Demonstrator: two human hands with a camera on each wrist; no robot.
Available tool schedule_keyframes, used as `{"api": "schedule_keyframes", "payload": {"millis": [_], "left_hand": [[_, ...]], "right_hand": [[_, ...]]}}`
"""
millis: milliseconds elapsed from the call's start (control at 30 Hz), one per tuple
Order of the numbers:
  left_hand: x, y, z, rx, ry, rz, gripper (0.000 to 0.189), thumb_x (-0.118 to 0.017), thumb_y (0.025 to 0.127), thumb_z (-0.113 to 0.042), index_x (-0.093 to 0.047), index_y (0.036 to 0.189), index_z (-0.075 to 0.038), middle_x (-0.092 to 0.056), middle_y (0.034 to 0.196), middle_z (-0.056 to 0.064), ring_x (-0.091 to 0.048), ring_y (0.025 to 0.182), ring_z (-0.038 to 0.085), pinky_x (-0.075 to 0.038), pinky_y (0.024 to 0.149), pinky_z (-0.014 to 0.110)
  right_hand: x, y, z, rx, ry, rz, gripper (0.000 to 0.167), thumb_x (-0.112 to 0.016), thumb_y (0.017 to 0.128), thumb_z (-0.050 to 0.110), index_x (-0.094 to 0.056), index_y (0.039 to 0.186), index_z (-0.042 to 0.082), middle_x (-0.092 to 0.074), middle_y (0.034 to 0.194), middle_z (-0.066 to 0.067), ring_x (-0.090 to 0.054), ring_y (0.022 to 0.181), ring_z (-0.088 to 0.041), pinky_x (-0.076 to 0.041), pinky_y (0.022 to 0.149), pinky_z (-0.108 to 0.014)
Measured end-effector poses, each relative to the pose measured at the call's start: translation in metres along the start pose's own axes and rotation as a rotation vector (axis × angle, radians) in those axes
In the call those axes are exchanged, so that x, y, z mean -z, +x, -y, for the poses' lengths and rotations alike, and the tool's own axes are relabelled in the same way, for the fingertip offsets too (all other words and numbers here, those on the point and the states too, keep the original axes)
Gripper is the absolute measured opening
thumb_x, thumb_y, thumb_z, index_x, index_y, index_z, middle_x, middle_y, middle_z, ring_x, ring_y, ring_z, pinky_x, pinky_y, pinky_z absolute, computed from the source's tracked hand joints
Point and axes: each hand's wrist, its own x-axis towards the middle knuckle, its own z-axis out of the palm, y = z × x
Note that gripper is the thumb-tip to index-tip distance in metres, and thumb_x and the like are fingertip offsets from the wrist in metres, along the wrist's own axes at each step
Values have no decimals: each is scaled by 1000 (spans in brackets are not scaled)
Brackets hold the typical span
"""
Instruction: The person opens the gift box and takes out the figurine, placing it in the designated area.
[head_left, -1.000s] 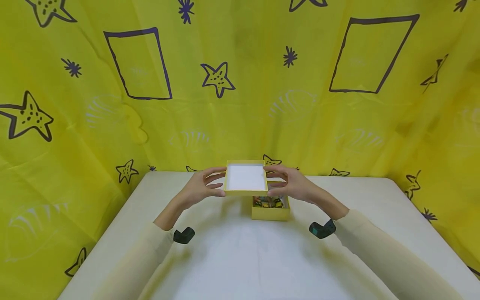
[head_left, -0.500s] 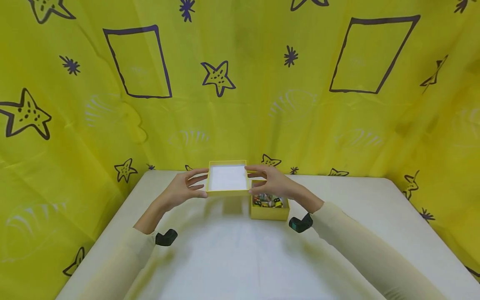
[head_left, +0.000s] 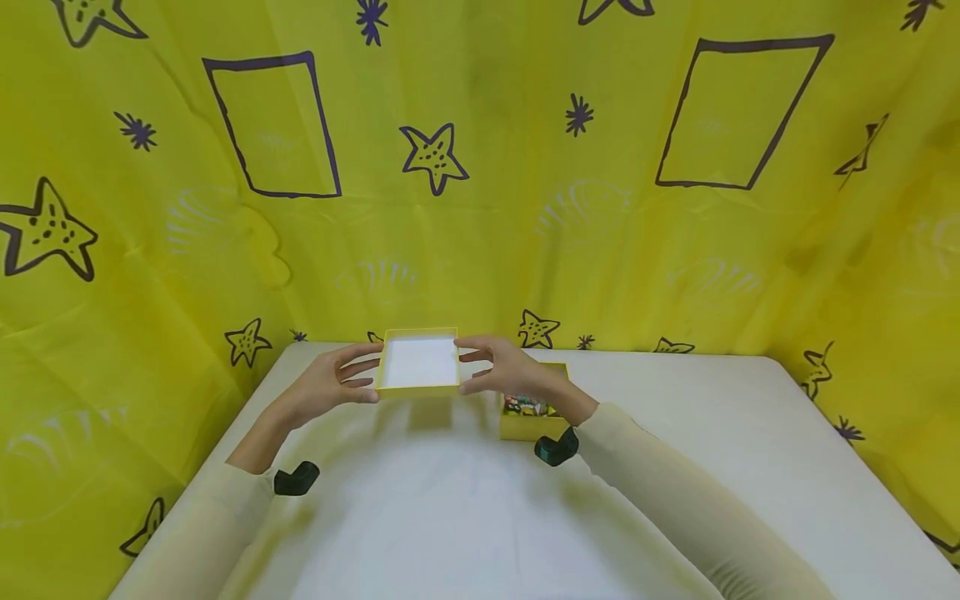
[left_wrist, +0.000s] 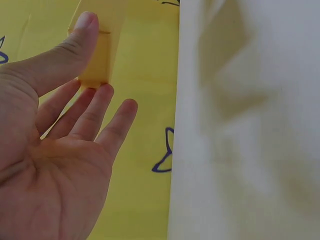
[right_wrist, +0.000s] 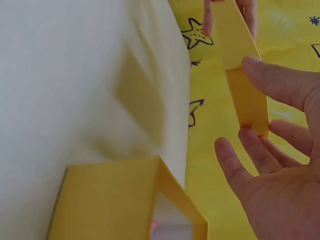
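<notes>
A shallow yellow box lid point(head_left: 420, 362), its white inside facing up toward me, hangs above the table between both hands. My left hand point(head_left: 322, 387) holds its left side, thumb at the near corner and fingertips along the edge. On the opposite side my right hand point(head_left: 506, 368) pinches the lid, as the right wrist view also shows with the yellow lid wall point(right_wrist: 247, 95) between thumb and fingers. Behind and below the right wrist stands an open yellow box point(head_left: 522, 428) on the table, holding small colourful items point(head_left: 527, 406) too small to identify; the right forearm partly covers it.
The white table point(head_left: 465, 517) reaches back to a yellow curtain point(head_left: 495, 250) printed with starfish and frames. More curtain closes off both sides. The lid's shadow falls on the tabletop beneath it. A dark wrist camera point(head_left: 297, 479) sits at each cuff.
Both hands have carried the lid leftward, away from above the open box, and slightly lower at the end. The box has stayed where it was; the right forearm now covers part of it.
</notes>
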Motion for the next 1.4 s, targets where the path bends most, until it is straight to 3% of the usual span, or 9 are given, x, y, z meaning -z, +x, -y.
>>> {"api": "schedule_keyframes", "payload": {"millis": [200,633,933,1400], "left_hand": [[12,-9,5,48,-2,24,83,-80,86,0,-36,156,2,-30,162,26,-31,148,45,-55,99,30],[24,-26,27,118,-15,60,84,-80,87,1,-31,155,8,-24,164,29,-26,149,47,-53,102,31],[27,-30,43,159,2,98,83,-80,86,0,-33,154,10,-23,163,31,-29,147,49,-49,107,37],[29,-27,56,224,-28,92,83,-79,83,8,-34,153,11,-26,161,33,-31,146,49,-53,103,36]], "right_hand": [[-22,12,-1,-27,11,-19,77,-80,89,5,-41,156,3,-39,162,-10,-48,141,-29,-50,108,-40],[-58,24,-13,-81,-1,-31,77,-83,86,6,-45,153,2,-45,157,-14,-52,138,-31,-52,105,-39],[-77,27,-23,-170,81,-45,79,-85,84,6,-47,153,4,-51,151,-18,-51,137,-33,-49,109,-43],[-89,36,-32,-189,31,-58,80,-88,81,8,-49,150,0,-56,146,-19,-57,132,-32,-43,114,-45]]}}
